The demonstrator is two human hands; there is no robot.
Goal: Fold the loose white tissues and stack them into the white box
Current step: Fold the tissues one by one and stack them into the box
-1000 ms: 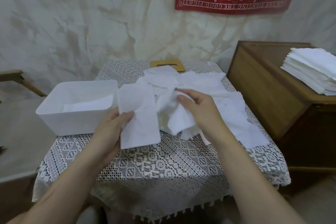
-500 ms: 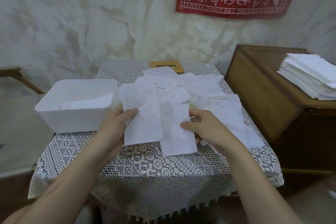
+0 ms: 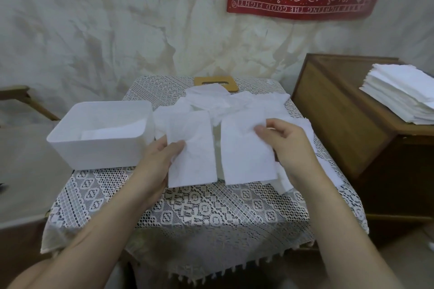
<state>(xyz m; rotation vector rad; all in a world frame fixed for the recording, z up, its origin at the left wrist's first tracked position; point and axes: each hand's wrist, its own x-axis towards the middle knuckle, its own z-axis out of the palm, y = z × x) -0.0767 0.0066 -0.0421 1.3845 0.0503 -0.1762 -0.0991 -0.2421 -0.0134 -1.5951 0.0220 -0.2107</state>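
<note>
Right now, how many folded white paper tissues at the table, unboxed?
2: left tissue in the left hand; right tissue in the right hand. The loose tissue pile behind may hide more.

On the square table under a white lace cloth [image 3: 199, 213], the white rectangular plastic box [image 3: 94, 157] sits at the table's left edge, with a folded white paper tissue [image 3: 117, 130] in it. Over the table's middle, two flat sheets are side by side: the left white tissue sheet [image 3: 192, 155], pinched by the left hand [image 3: 159, 159], and the right white tissue sheet [image 3: 244, 155], pinched by the right hand [image 3: 288, 145]. Behind them, toward the table's far edge, spreads the heap of loose white tissues [image 3: 225, 103], then a tan wooden slotted lid [image 3: 232, 84]. Right of the table stands a brown wooden cabinet [image 3: 340, 119] bearing a stack of white tissues [image 3: 404, 94].
</note>
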